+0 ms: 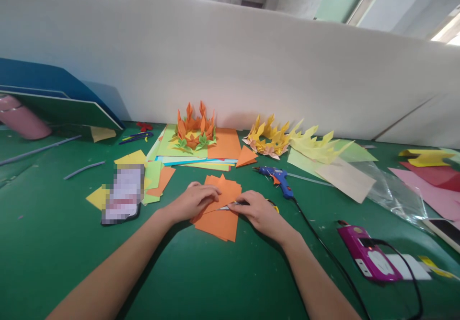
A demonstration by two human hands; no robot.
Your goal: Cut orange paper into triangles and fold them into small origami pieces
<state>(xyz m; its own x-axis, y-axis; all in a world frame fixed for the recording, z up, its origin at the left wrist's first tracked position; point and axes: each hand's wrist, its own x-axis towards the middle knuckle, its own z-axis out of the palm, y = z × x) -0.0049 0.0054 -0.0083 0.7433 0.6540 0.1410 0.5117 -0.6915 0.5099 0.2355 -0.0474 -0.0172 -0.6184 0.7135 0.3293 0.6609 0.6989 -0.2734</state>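
A small stack of orange paper squares (219, 222) lies on the green table (201, 281) in front of me. My left hand (194, 200) rests on its top sheet with fingers curled, pressing the paper down. My right hand (257, 210) is closed around a thin metal tool with a yellow handle (275, 208), probably scissors, whose tip (226, 208) touches the orange paper between my hands.
A blue glue gun (276, 176) with a black cord lies right of the stack. Behind are an orange folded paper crown (196, 128), a yellow one (269, 138), and coloured sheets. A phone (124, 193) lies left, a magenta device (368, 253) right. A white partition closes the back.
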